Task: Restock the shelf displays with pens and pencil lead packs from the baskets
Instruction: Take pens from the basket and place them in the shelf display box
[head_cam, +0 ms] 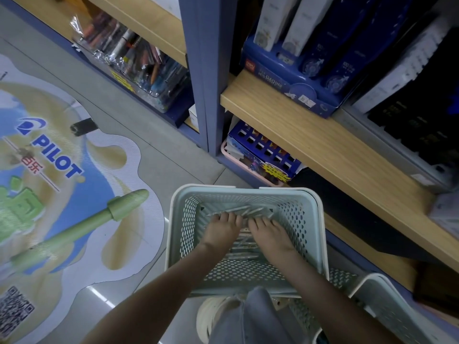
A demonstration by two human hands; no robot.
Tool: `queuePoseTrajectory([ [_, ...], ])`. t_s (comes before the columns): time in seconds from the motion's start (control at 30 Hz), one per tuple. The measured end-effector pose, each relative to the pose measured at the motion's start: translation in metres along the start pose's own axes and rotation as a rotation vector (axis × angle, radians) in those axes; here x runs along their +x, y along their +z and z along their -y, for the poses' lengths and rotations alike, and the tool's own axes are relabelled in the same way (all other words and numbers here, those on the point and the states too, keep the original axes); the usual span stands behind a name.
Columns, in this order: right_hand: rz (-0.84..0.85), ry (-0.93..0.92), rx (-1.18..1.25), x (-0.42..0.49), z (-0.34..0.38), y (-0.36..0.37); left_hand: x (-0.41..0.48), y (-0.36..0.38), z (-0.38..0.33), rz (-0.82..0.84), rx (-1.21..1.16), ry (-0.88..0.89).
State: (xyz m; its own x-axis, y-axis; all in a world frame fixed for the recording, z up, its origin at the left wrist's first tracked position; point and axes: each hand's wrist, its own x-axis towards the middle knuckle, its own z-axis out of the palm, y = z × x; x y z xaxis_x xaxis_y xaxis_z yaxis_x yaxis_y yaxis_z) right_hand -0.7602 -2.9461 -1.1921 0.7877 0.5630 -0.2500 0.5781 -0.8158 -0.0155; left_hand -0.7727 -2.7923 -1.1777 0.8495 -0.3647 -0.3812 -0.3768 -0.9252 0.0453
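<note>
Left hand (pixel 221 230) and right hand (pixel 272 234) are resting side by side, fingers bending down over the heap of silvery grey pens (pixel 238 211) lying inside the pale green perforated plastic basket (pixel 285 191); whether either hand is grasping a pen cannot be told. That basket is sitting just beside the light wooden shelf (pixel 323 150).

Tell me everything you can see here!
Pale green perforated plastic basket: one, pale green, bottom centre.
Second perforated plastic basket: one, pale green, lower right.
Silver-grey pens: several, silver-grey, inside the centre basket.
Light wooden shelf board: one, tan, right.
Blue cardboard display box: one, blue, on that shelf.
Clear plastic bin of assorted pens: one, clear, upper left.
Pilot floor sticker: one, blue and green, left floor.
Left hand: one, on the pens.
Right hand: one, on the pens.
</note>
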Motion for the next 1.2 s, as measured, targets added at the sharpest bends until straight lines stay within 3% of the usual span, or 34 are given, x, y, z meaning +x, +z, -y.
queuePoseTrajectory([
  [0.23,0.054,0.015,-0.037,0.009,0.008,0.004,0.0,0.011,0.005,0.144,0.087,0.014],
  [0.43,-0.092,0.004,-0.077,0.003,0.012,-0.013,0.001,0.0,-0.005,0.106,0.054,0.048],
  [0.7,-0.254,0.019,-0.114,-0.019,0.001,-0.06,0.002,-0.021,-0.01,-0.227,-0.021,0.165],
  [0.83,-0.267,0.07,-0.063,-0.035,-0.008,-0.102,-0.002,-0.065,-0.008,-0.43,-0.014,0.246],
  [1.03,-0.382,0.076,-0.098,-0.073,-0.021,-0.17,-0.031,-0.135,0.004,-0.518,0.149,0.301],
  [1.2,-0.489,0.053,-0.159,-0.108,-0.035,-0.233,-0.063,-0.203,0.002,-0.719,0.2,0.332],
])
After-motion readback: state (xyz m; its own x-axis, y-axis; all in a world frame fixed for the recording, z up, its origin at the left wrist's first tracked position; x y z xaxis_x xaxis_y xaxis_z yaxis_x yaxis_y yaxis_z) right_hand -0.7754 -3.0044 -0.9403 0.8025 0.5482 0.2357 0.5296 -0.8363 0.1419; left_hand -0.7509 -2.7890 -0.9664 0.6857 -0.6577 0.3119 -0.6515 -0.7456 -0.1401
